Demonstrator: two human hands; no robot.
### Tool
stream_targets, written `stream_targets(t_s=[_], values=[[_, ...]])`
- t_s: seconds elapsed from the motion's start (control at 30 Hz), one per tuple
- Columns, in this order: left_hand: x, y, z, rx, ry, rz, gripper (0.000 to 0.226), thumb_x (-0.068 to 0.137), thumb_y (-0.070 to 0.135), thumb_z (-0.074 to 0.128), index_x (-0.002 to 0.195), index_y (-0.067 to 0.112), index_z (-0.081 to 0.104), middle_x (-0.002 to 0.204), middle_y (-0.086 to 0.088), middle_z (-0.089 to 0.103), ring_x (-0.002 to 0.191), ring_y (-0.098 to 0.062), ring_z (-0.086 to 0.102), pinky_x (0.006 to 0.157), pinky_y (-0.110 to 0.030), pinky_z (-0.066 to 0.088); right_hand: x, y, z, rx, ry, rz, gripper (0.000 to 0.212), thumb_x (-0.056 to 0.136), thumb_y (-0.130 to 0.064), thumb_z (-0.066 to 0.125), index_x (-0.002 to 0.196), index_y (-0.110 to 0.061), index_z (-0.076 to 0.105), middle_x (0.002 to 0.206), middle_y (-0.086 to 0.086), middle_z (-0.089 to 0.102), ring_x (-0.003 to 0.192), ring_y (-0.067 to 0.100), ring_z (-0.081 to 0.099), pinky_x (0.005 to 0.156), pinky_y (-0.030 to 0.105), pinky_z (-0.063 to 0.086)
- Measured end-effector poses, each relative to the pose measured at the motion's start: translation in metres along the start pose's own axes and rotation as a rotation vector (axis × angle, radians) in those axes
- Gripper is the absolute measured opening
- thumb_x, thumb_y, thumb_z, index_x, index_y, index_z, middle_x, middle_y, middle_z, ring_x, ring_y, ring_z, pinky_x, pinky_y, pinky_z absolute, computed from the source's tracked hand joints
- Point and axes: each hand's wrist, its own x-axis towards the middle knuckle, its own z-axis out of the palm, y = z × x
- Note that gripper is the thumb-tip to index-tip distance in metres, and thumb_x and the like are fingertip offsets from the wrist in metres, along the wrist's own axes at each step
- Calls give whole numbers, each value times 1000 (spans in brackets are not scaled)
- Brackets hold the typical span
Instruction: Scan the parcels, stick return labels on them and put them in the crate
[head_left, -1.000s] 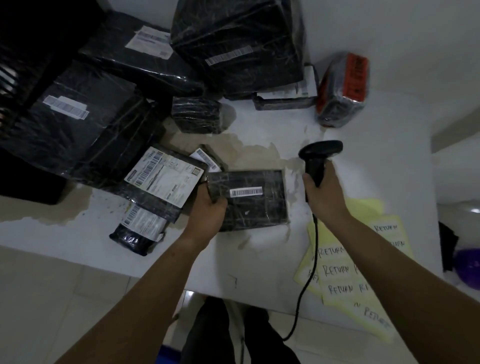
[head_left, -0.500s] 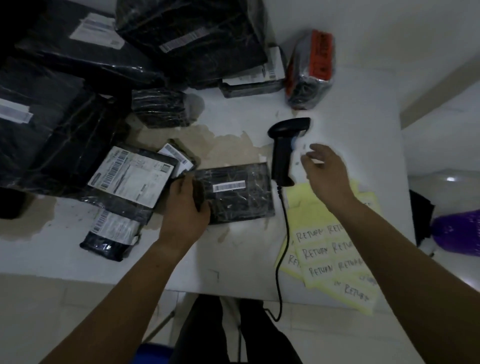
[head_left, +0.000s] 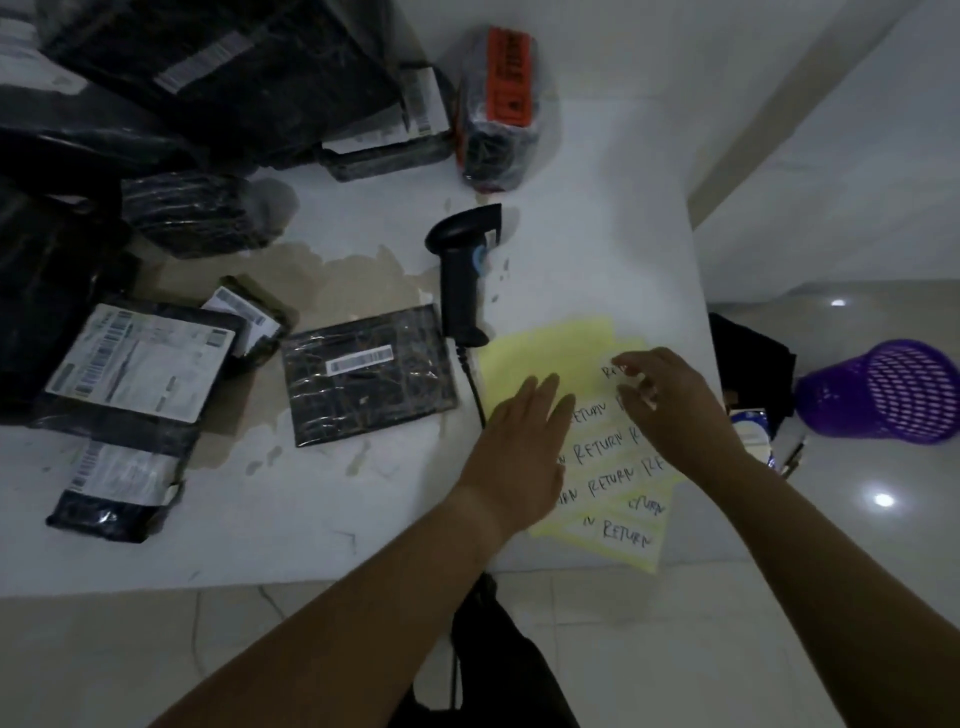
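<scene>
A flat black wrapped parcel (head_left: 369, 374) with a white barcode strip lies on the white table (head_left: 597, 234), untouched by either hand. The black handheld scanner (head_left: 460, 280) lies on the table just right of it, its cable trailing toward me. Right of that lie yellow sheets (head_left: 550, 343) of white labels with RETURN handwritten on them. My left hand (head_left: 519, 447) rests flat on the sheets with straight fingers. My right hand (head_left: 670, 405) pinches the edge of one return label (head_left: 610, 370) near the sheets' upper part with curled fingertips.
Several black wrapped parcels are piled at the back left. One with a large white shipping label (head_left: 140, 364) sits at the left front. A parcel with an orange sticker (head_left: 498, 114) stands at the back. A purple basket (head_left: 893, 395) lies on the floor beyond the table's right edge.
My right hand put down the scanner and moved onto the label sheets. My left hand let go of the flat parcel and moved right onto the sheets.
</scene>
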Motion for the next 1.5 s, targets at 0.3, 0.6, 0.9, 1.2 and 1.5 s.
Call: stream_targets(t_s=[0.3,0.6,0.9,1.2,1.5], values=[[21,-12,-1,209,-106,-41,91,101,54,47,161,13,-7,166,-9,-25,155,-26,-18,124,-35,-2,34,15,-13,-159,-231,-235,34,96,-18,60,130,-23,59,110,2,52,81,21,63,70,38,55],[22,-13,-1,217,-102,-47,92,101,57,46,161,14,-9,166,-8,-25,154,-25,-20,124,-34,-5,41,18,-12,-240,-279,-333,33,96,-18,55,129,-21,55,109,3,53,68,20,56,58,38,52],[23,-11,-3,257,-124,-50,91,102,57,43,160,13,-12,165,-9,-27,154,-26,-21,124,-35,-4,48,14,-11,-333,-345,-357,24,95,-18,52,119,-17,49,101,4,44,61,20,51,54,38,48],[24,-13,-1,259,-117,-42,92,101,58,44,161,13,-9,166,-10,-25,154,-28,-18,125,-37,-1,59,15,-10,-291,-366,-290,26,91,-35,61,95,-18,41,92,0,44,68,24,52,60,35,43],[22,-15,-1,211,-93,-31,91,100,58,45,161,15,-7,166,-6,-24,154,-24,-19,124,-34,0,44,27,-12,-182,-310,-379,37,93,-33,64,129,-27,55,108,-1,53,74,16,56,64,33,51]])
